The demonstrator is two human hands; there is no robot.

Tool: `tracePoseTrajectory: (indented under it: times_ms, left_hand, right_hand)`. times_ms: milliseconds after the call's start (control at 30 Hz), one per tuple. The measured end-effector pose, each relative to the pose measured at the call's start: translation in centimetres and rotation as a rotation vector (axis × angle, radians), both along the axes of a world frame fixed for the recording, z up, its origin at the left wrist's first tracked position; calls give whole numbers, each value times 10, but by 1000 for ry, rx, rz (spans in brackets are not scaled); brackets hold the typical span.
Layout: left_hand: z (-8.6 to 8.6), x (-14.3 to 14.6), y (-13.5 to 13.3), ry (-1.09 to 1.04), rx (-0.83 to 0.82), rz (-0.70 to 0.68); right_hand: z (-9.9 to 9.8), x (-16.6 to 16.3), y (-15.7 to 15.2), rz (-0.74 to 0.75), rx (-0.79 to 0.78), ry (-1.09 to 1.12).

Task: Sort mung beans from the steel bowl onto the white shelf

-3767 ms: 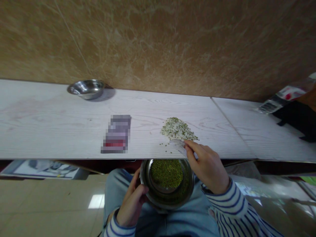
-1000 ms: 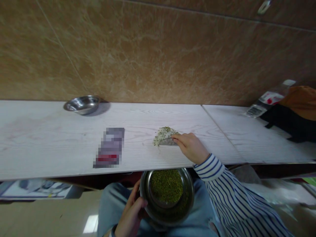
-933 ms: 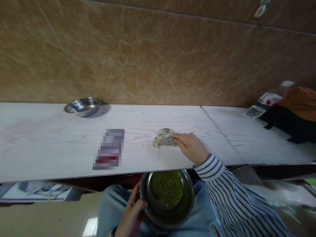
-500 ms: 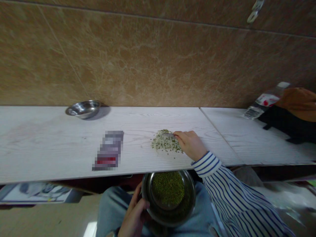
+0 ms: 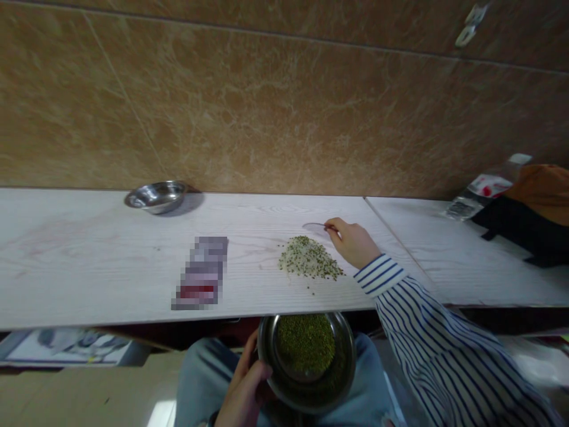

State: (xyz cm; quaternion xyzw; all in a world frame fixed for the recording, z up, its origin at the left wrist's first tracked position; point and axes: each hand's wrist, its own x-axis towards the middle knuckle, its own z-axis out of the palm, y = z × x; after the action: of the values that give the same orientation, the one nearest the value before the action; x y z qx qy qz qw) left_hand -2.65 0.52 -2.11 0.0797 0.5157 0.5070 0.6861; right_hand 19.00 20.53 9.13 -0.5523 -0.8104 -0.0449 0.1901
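Note:
My left hand (image 5: 249,382) grips the left rim of a steel bowl (image 5: 306,398), held over my lap just below the table edge. Green mung beans (image 5: 306,344) cover much of its bottom. My right hand (image 5: 353,242) pinches the handle of a spoon (image 5: 313,226), whose bowl points left. The spoon is just beyond the far edge of a spread pile of white rice grains mixed with mung beans (image 5: 307,258) on the tabletop. A few stray beans lie at the pile's near side.
A second steel bowl (image 5: 156,198) stands by the wall at the left. A blurred-out flat packet or phone (image 5: 202,273) lies left of the pile. At the far right are a plastic bottle (image 5: 486,187) and a brown and black bag (image 5: 533,204). The white table (image 5: 89,267) ends above my knees.
My right hand has lifted the spoon from the pile, moving it away toward the wall. The pile reaches further right, with its grains more in view. My left hand keeps the bowl in place.

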Motion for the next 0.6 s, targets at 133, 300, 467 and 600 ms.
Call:
tracePoseTrajectory:
  times_ms: [133,300,467,600]
  left_hand:
    - [0,-3,-1,18,-7,-15]
    - [4,-4,-3,-1,4,9]
    - [6,-5,-4,5,-7,10]
    - [5,-5,-5,20,-20,12]
  right_hand:
    - [-3,-6,28,-5,-51,-65]
    - [-9,-16,32,49,-83,-82]
    - [-8,-17,18,109,-106,-66]
    - [-6,-13,9,137,-116,-42]
